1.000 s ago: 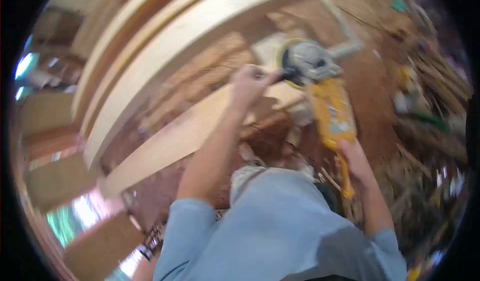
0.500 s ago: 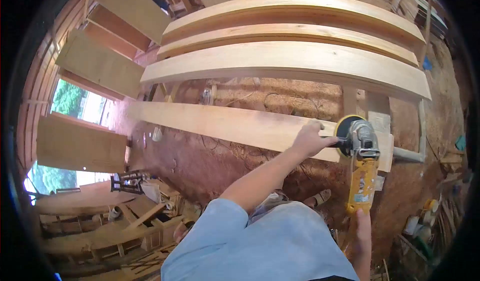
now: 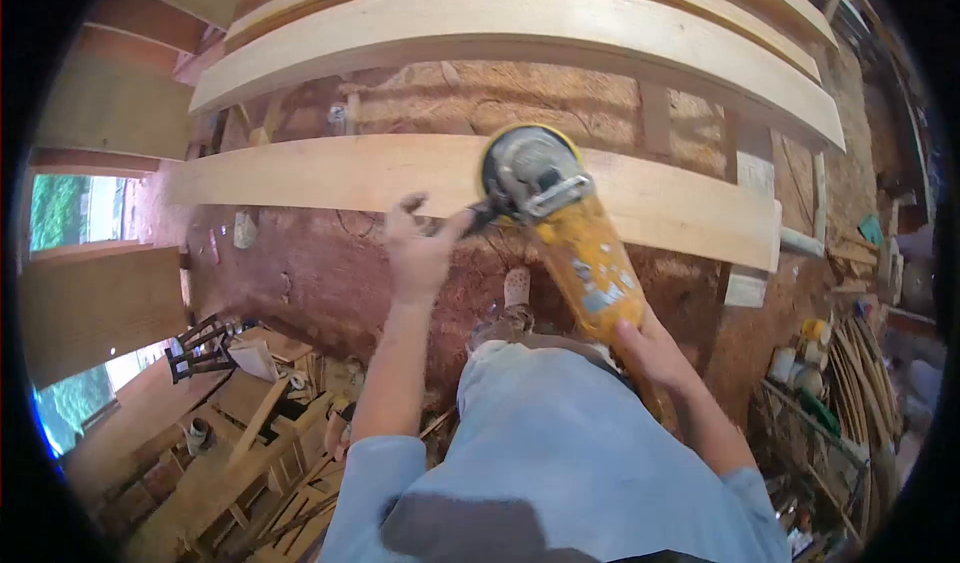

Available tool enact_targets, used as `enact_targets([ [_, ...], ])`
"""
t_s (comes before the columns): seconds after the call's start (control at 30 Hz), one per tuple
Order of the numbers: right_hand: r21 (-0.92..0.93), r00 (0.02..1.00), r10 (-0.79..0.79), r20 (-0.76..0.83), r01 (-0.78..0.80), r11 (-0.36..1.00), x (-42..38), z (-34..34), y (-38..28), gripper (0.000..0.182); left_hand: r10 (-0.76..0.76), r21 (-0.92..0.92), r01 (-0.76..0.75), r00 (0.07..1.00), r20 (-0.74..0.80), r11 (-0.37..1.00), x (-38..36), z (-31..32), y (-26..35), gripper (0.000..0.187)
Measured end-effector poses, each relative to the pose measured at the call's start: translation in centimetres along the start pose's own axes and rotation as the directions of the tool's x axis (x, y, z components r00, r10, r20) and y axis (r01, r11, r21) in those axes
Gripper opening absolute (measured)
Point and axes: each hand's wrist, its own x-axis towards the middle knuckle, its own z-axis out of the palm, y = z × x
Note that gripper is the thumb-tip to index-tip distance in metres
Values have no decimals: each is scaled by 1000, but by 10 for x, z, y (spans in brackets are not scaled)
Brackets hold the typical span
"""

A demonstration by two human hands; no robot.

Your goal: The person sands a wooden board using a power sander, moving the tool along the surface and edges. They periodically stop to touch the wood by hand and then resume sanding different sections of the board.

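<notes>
Notably, the left hand (image 3: 418, 248) grips only loosely the side handle of the yellow angle sander (image 3: 560, 218), the right hand (image 3: 650, 348) clenched on its rear, so the disc may skid across the long pale wooden plank (image 3: 330, 173).

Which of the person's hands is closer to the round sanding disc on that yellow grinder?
Left. The left hand grips the side handle right beside the sanding disc; the right hand holds the yellow grinder at its rear end, farther away.
</notes>
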Motion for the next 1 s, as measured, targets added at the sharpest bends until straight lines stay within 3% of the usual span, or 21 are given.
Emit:
enact_targets([
  [0.03, -4, 994, 91, 67, -91, 996, 4, 12, -26, 71, -21, -44, 21, 1000, -8, 999, 6, -15, -14, 62],
  [0.13, -112, 999, -1, 42, 6, 994, 35, 40, -37, 78, 7, -66, -11, 998, -59, 998, 29, -55, -33, 55],
  [0.2, -75, 974, 39, 223, -23, 997, 52, 54, -48, 91, 14, -157, -24, 998, -68, 987, 46, -80, -56, 54],
  [0.27, -107, 963, -1, 268, 30, 994, 72, 68, -53, 96, 19, 50, -13, 992, -124, 999, 58, -105, -57, 53],
  [0.33, -137, 947, -43, 320, 91, 986, 84, 79, -68, 100, 3, 0, -3, 989, -148, 1000, 74, -127, -84, 48],
  [0.43, -268, 920, 85, 383, 23, 963, 84, 87, -89, 105, -39, -50, 31, 984, -171, 998, 82, -144, -92, 36],
  [0.6, -283, 978, -71, 195, 126, 951, 70, 81, -62, 99, -63, -16, 61, 987, -149, 998, 54, -127, -70, 21],
  [0.73, -192, 984, 70, 163, -38, 981, 32, 43, -58, 92, -12, 3, 12, 996, -93, 1000, 27, -79, -42, 25],
  [0.8, -101, 989, -133, 59, 138, 985, 15, 22, -36, 86, -21, -14, 21, 999, -24, 1000, 17, -50, -25, 29],
  [0.83, -100, 989, -131, 67, 138, 985, 3, 11, -32, 86, -52, -70, 53, 999, 16, 996, 12, -34, -16, 32],
  [0.9, -119, 997, -14, -79, 4, 993, -22, -10, -30, 80, -83, -13, 84, 995, 63, 996, 3, -4, 1, 38],
  [0.93, -117, 997, -15, -75, 6, 993, -33, -19, -28, 80, -83, -9, 83, 995, 60, 996, 0, 11, 12, 38],
  [1.0, 54, 974, 164, -155, -158, 986, -52, -35, -24, 76, -58, 40, 53, 988, 144, 998, -7, 38, 34, 42],
])
